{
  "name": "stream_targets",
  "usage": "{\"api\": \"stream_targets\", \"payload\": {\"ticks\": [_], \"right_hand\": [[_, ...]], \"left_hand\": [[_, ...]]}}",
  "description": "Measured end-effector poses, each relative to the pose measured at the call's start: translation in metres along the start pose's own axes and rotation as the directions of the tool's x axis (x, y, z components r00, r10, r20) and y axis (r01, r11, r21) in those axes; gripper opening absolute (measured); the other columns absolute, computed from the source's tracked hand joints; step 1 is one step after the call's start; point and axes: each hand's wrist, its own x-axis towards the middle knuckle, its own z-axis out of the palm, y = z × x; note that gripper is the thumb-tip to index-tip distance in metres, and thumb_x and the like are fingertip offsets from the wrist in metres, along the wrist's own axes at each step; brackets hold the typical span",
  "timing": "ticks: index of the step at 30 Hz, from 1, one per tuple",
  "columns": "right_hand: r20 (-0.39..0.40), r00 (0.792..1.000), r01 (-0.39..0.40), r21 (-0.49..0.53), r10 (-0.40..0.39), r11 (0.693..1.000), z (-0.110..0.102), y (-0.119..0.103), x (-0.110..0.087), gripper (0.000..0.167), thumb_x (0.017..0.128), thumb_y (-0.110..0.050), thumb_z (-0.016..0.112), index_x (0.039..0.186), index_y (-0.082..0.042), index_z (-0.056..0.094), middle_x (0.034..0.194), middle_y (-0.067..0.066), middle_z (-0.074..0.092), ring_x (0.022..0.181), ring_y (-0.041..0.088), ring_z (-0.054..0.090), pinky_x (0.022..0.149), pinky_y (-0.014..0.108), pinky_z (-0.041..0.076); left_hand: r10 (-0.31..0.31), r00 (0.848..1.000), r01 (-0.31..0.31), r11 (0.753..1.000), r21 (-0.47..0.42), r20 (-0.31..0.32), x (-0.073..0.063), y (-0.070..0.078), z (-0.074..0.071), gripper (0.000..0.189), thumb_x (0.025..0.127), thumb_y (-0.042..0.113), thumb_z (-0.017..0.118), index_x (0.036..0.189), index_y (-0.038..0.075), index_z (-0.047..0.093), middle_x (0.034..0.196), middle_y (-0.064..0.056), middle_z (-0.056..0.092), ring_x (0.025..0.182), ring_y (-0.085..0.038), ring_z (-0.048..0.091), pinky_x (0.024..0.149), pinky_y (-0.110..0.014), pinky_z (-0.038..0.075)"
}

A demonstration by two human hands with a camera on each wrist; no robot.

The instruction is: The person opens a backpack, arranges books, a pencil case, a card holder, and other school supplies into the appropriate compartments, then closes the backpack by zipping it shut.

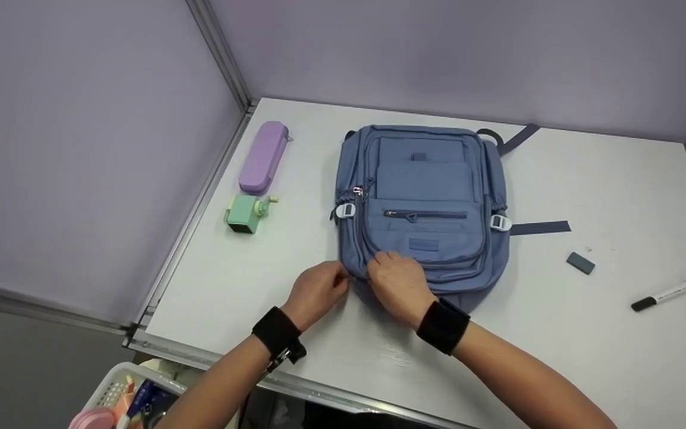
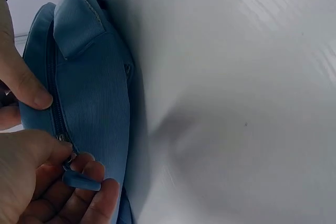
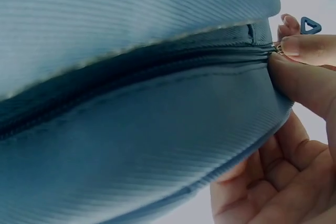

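A blue backpack [image 1: 423, 179] lies front side up on the white table. At its lower left corner, my left hand [image 1: 317, 293] pinches a zipper slider between thumb and finger. The slider's blue pull tab [image 2: 81, 180] hangs over the curled fingers in the left wrist view. My right hand [image 1: 399, 283] grips the bag's lower front edge beside the zipper [image 2: 52, 72], its thumb pressed on the fabric. The right wrist view shows the dark zipper line [image 3: 131, 77] running along the bag's edge to the pinching fingers.
Left of the bag lie a purple pencil case [image 1: 264, 156] and a green crank pencil sharpener [image 1: 245, 213]. On the right are a dark eraser [image 1: 580, 263] and a black-and-white marker [image 1: 667, 295]. A filled white basket [image 1: 111, 381] stands below the table's front left edge.
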Motion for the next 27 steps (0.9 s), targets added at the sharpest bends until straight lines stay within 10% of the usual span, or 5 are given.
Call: {"api": "stream_targets", "payload": {"ticks": [27], "right_hand": [[0.087, 0.994, -0.071, 0.06, 0.065, 0.996, -0.014, 0.002, 0.002, 0.014, 0.089, -0.014, 0.078, 0.083, -0.009, 0.067, 0.08, 0.005, 0.06, 0.072, 0.026, 0.063, 0.051, 0.041, 0.051]], "left_hand": [[-0.002, 0.999, 0.004, 0.999, 0.048, -0.042, 0.027, -0.028, -0.019, 0.01, 0.1, 0.018, 0.069, 0.096, 0.01, 0.072, 0.091, -0.004, 0.07, 0.083, -0.02, 0.067, 0.072, -0.037, 0.054]]}}
